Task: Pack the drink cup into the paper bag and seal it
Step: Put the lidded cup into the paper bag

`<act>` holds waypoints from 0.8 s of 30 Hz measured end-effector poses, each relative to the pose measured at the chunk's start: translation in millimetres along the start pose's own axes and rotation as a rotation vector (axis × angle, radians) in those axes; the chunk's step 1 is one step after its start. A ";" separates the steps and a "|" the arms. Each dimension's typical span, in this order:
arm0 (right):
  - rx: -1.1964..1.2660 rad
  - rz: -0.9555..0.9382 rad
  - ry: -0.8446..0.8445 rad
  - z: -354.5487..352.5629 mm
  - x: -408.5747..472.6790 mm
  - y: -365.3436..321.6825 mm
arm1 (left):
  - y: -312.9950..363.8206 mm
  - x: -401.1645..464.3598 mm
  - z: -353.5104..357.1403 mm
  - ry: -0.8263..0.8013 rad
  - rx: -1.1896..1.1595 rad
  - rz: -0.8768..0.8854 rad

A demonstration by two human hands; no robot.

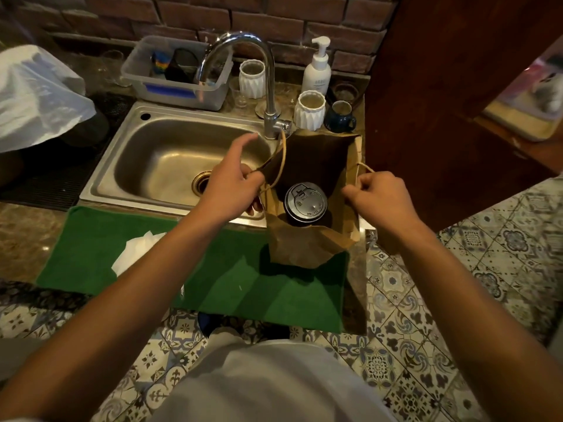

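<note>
A brown paper bag (307, 248) stands open on the right end of a green mat (170, 269). Inside it sits the drink cup (305, 203), upright, its black lid showing from above. My left hand (234, 184) pinches the bag's left rim beside a twine handle. My right hand (380, 196) grips the right rim and its twine handle. The two hands hold the mouth apart, one on each side of the cup.
A steel sink (170, 166) and a tall tap (268, 86) lie just behind the bag. White ribbed cups (310, 109), a blue mug (339, 115) and a soap pump bottle (318, 68) stand at the back. A white napkin (134, 251) lies on the mat's left. A wooden panel (441, 102) rises on the right.
</note>
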State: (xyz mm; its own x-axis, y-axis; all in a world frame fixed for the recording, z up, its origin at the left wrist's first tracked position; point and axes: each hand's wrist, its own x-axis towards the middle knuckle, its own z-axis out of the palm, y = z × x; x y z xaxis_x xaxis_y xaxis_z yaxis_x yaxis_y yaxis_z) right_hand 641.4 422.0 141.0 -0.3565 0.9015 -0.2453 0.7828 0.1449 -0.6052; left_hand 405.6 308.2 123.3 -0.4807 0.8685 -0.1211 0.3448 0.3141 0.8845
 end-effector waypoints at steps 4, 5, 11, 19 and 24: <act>0.019 0.054 0.045 -4.4 8.0 6.1 | 3.1 21.4 17.7 -0.021 -0.002 -0.006; 0.019 0.068 0.041 -4.7 10.0 7.3 | 1.8 26.2 21.5 -0.014 0.008 -0.006; -0.023 0.100 0.044 -1.5 20.0 14.5 | -7.6 39.9 33.8 -0.006 0.064 -0.059; -0.251 -0.055 0.302 -4.7 9.4 3.6 | -10.6 33.0 41.2 -0.033 0.075 -0.043; -0.140 -0.271 0.393 -7.8 -7.2 -32.3 | -11.4 25.1 25.1 -0.053 -0.043 -0.035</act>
State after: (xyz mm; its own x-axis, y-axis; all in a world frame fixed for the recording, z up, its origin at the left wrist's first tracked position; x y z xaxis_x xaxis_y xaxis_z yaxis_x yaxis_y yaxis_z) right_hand 622.6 414.0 168.3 -0.3589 0.9053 0.2270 0.7589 0.4247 -0.4937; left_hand 409.9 336.1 98.9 -0.4484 0.8766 -0.1747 0.2932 0.3289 0.8977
